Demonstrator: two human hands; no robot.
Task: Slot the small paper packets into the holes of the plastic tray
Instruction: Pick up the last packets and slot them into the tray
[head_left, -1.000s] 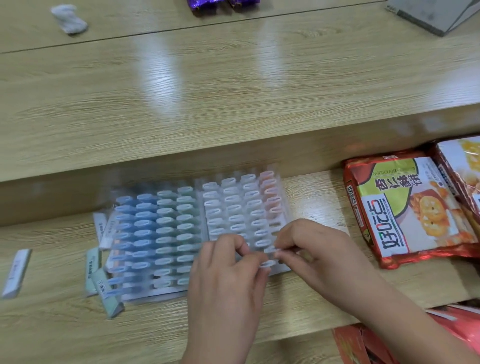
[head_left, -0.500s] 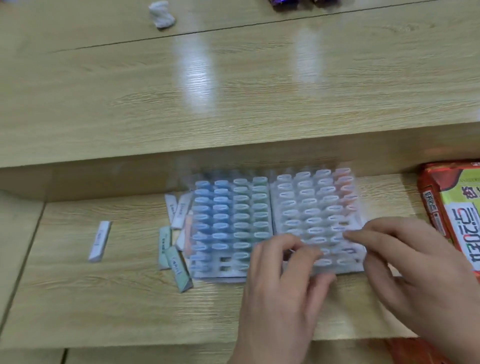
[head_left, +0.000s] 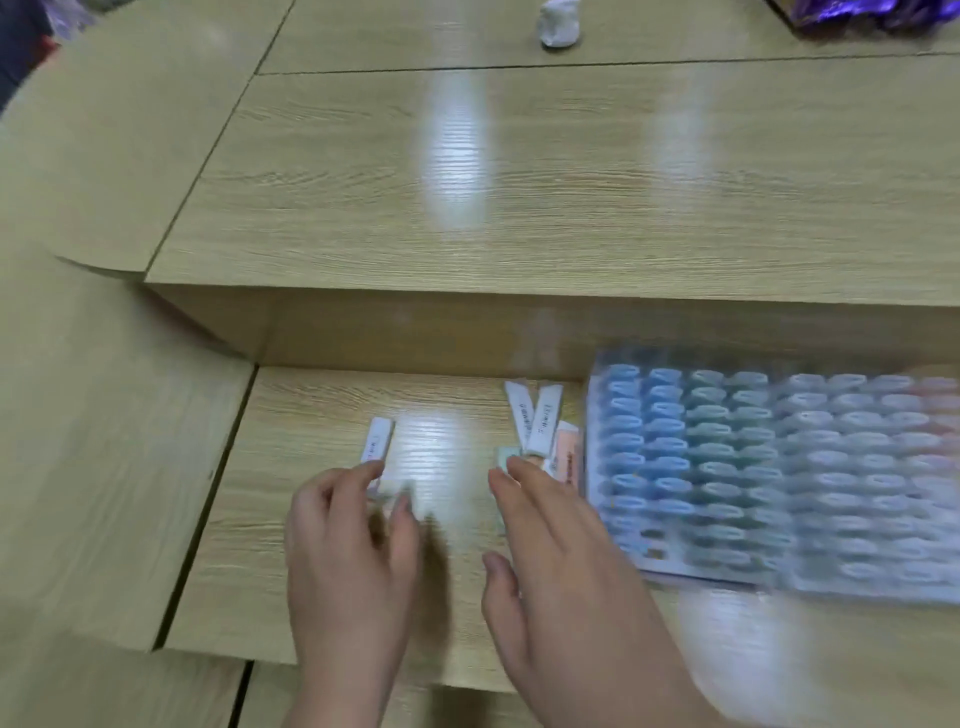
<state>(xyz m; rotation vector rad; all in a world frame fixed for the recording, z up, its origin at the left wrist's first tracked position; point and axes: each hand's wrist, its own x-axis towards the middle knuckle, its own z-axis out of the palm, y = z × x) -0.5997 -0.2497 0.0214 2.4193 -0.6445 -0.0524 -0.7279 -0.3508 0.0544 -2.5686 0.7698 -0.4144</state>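
Observation:
The clear plastic tray (head_left: 769, 478) lies at the right on the lower desk, most of its holes filled with blue, green, white and pink packets. A small pile of loose packets (head_left: 540, 426) lies against its left edge. One white packet (head_left: 378, 441) lies alone further left. My left hand (head_left: 353, 551) has forefinger and thumb on either side of that packet's near end; blur hides whether they pinch it. My right hand (head_left: 561, 566) reaches with straight fingers, its fingertips on a green packet (head_left: 503, 457) at the near end of the pile.
A raised wooden desk level (head_left: 519, 208) steps up just behind the tray and packets. On it lie a crumpled white paper ball (head_left: 558, 26) and purple wrappers (head_left: 883, 15) at the far edge. A desk seam runs left of my left hand.
Both hands have left the tray's near edge and moved left to the loose packets. The view has swung left, so the tray now sits at the right and the snack bags are out of view.

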